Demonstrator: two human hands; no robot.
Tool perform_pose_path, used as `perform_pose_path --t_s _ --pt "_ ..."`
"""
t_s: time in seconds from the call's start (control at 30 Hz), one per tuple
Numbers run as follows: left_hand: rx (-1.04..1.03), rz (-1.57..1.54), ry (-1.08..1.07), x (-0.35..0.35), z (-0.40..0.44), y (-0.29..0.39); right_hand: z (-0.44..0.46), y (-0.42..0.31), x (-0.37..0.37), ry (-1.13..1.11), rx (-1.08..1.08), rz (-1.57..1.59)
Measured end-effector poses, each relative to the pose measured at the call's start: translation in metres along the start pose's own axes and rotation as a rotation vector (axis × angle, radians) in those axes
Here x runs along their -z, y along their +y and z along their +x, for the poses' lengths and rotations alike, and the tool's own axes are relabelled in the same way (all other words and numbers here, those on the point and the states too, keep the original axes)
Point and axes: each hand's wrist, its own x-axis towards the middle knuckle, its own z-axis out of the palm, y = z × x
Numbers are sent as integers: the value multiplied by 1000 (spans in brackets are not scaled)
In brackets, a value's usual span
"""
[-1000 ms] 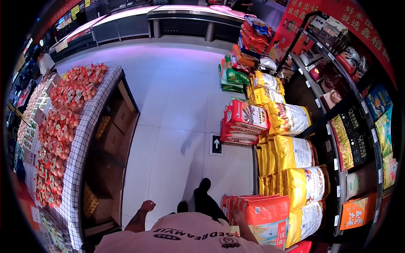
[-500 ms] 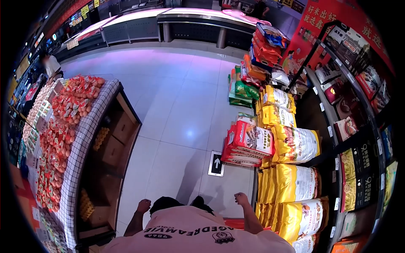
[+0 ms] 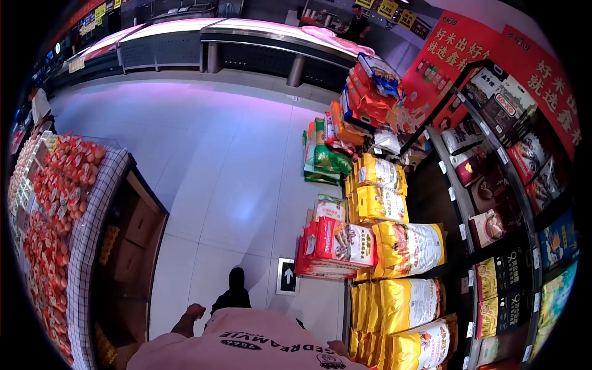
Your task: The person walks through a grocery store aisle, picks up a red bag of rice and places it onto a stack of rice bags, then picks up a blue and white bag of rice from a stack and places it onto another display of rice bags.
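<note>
My left hand [image 3: 196, 311] hangs low in front of my body, over the floor tiles, its fingers loosely curled with nothing seen in them. My right hand [image 3: 337, 349] shows only in small part at the edge of my pale pink shirt [image 3: 259, 345], so its fingers cannot be made out. It is nearest to the yellow bags [image 3: 407, 302] stacked low on the right. One dark shoe [image 3: 237, 280] is forward on the floor.
To the left stands an egg display [image 3: 58, 203] on a checked cloth [image 3: 105, 203]. Red-and-white bags [image 3: 345, 243], green bags [image 3: 327, 154] and a shelf rack [image 3: 468, 203] line the right. A long lit counter [image 3: 246, 31] crosses the back, where a person [image 3: 356, 26] stands.
My view has turned right and moved forward. One foot has come forward. My right hand has dropped back beside my shirt, while my left hand stays low in front.
</note>
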Motion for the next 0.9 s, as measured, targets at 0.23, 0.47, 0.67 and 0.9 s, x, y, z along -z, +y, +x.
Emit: perform_pose_path --t_s 0.23,0.47,0.67,0.9 --pt "-432 460 112 174 114 29 72 -55 75 41 -472 774" --pt "-305 -615 433 347 185 112 190 -82 232 105 -558 1271" --pt "-165 -686 374 354 187 112 268 -49 289 -29 -509 1101" --pt "473 -409 -125 250 161 38 373 6 387 -127 -514 909"
